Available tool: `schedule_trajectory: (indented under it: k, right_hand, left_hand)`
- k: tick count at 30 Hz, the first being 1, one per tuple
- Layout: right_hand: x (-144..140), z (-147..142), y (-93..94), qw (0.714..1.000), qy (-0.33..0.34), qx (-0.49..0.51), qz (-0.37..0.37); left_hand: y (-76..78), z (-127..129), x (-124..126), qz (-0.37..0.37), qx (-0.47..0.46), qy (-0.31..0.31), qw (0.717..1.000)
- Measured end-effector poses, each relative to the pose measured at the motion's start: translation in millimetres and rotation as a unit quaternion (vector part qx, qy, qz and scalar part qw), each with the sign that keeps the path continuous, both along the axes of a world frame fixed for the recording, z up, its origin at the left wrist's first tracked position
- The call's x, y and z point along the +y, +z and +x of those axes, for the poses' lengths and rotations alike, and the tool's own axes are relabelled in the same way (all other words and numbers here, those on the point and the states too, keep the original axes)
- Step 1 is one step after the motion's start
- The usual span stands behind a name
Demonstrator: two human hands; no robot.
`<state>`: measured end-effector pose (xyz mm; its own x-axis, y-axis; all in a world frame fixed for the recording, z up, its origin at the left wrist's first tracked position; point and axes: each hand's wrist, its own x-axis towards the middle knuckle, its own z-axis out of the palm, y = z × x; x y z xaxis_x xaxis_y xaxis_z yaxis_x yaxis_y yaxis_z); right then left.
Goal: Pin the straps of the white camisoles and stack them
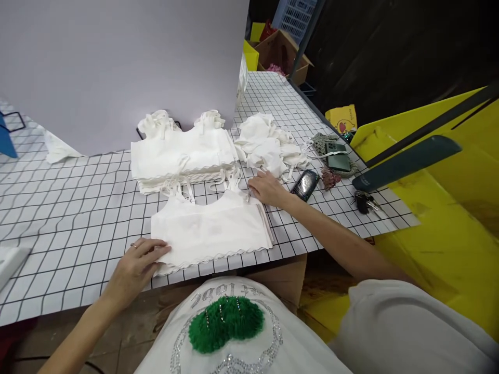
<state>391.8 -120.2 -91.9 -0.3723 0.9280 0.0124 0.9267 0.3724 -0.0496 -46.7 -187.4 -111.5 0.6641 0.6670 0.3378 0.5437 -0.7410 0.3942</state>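
A white camisole top [210, 228] with thin straps and a scalloped hem lies flat on a small stack of similar pieces at the table's front edge. My left hand [132, 265], wearing a ring, rests on its lower left corner with fingers stretched out and apart. At the upper right, by a strap, my right hand [268, 188] has its fingers curled and pinched at the fabric; the fingertips are partly hidden. Just behind lies a thicker stack of white tops [181, 153]. A loose heap of white garments [268, 140] sits beyond my right hand.
A grid-patterned cloth [89, 208] covers the table. A large pale panel [117, 67] rises behind the stacks. To the right lie a dark glossy object [305, 185], a green phone-like item [337, 158], keys [364, 202] and a long dark green case [405, 163]. Yellow bins [448, 218] stand alongside.
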Motion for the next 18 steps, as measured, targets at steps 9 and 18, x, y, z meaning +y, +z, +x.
schedule_trajectory:
  k: [9,18]
  right_hand:
    - [0,71,23.1,0.978,-0.191,0.022,0.083]
    - [8,35,13.7,0.986,-0.123,0.108,-0.004]
  left_hand:
    - [-8.8,-5,2,-0.022,-0.022,-0.009,0.999]
    - [-4.9,-5,2,-0.018,-0.007,-0.015,1.000]
